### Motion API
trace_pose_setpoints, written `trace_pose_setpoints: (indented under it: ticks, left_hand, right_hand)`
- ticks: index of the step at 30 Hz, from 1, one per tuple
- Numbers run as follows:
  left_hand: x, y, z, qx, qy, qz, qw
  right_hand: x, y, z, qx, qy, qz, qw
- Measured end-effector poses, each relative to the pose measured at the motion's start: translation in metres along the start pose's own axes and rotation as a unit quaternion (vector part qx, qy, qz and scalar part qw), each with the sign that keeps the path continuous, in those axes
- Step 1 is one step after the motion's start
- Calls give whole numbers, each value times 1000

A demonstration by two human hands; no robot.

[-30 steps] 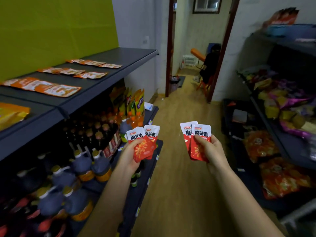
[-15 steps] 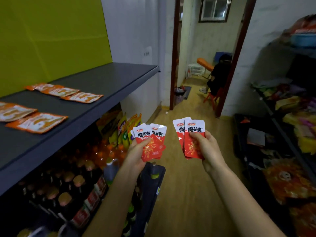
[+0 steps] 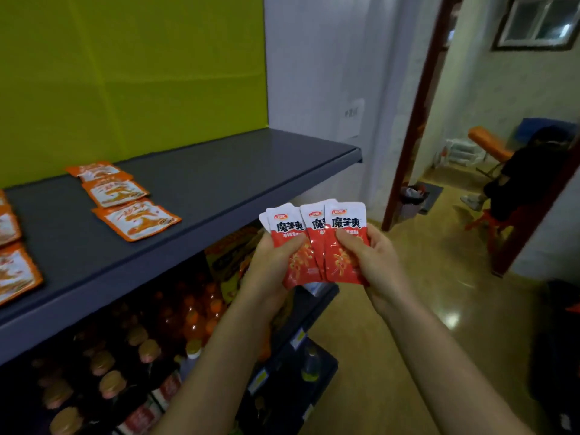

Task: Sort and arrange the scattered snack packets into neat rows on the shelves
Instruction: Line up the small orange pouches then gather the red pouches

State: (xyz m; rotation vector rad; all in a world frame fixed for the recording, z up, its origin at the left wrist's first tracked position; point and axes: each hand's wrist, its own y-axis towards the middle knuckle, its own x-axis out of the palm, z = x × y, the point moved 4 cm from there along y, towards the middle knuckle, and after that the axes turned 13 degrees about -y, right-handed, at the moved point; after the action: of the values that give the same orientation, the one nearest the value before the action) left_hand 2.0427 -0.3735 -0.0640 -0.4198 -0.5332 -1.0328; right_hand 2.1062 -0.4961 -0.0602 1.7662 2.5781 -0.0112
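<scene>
You are holding four small red-and-white foil snack packets upright in front of you, fanned like cards, just off the front edge of the dark grey metal shelf and toward its right corner. Your left hand is gripping two of them, one tucked behind the other, with the thumb pressing across the red lower half. Your right hand is pinching the other two in the same way, thumb on the front and fingers curled behind. The two pairs are touching in the middle, the right pair overlapping the edge of the left pair. None of the four is lying on the shelf.

On the shelf top, three flat orange-and-white snack packets are lying in a slanted line from the back edge toward the front, each just beside the next. At the left edge, two more of the same kind are showing, both cut off by the frame; there may be a third sliver above them, but you cannot count it with confidence.

Under the shelf, rows of dark capped bottles are standing packed together, too blurred and dim to count.
</scene>
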Motion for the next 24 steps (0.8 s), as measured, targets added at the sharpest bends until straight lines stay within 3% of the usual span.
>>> trace_pose_setpoints:
  ticks: [8,16,24]
  left_hand:
    - [27,56,46,131,-37,142,980]
    - [-18,55,111,268,-31,294,917]
    - [-74,43,187,336,15,345,876]
  right_hand:
    - [35,100,-54,-63,-52,-162,983]
    - [137,125,-71,-68,-14,-316,946]
    - [227,162,-98,-112,-30,-376,919]
